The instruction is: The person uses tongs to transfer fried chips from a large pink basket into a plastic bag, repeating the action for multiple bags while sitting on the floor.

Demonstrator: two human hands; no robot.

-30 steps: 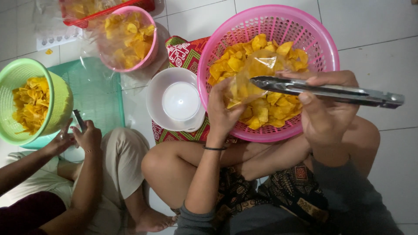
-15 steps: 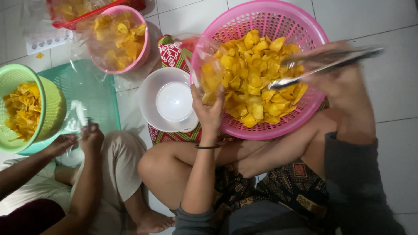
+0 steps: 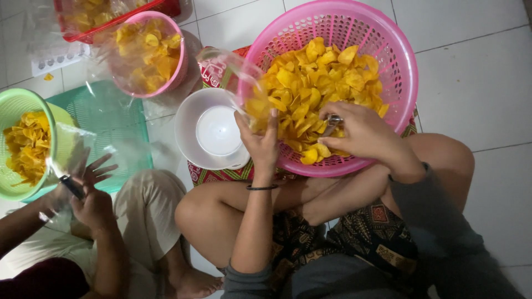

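Head view. The large pink basket of yellow chips sits on the tiled floor ahead of the person's crossed legs, and everything else is placed from it.

Packages first: a clear plastic bag stands against the basket's left rim, its mouth opening toward the chips, a few chips inside it. Under the basket's left edge lies a red patterned mat. Left of the basket, just beside it, is a round white bowl; up and left of that, a smaller pink bowl lined with clear plastic and filled with chips. A red tray lies beyond it at the top edge. A white paper with dark print lies flat, well left of the basket.

The left hand is closed on the bag's lower edge at the basket's left rim. The right hand is wrapped around metal tongs over the basket's near side; only a short stretch shows, its long axis running down-left into the chips, tips buried.

Far left of the basket, a green basket holds more chips on a teal tray, where another person's hands handle a clear bag.
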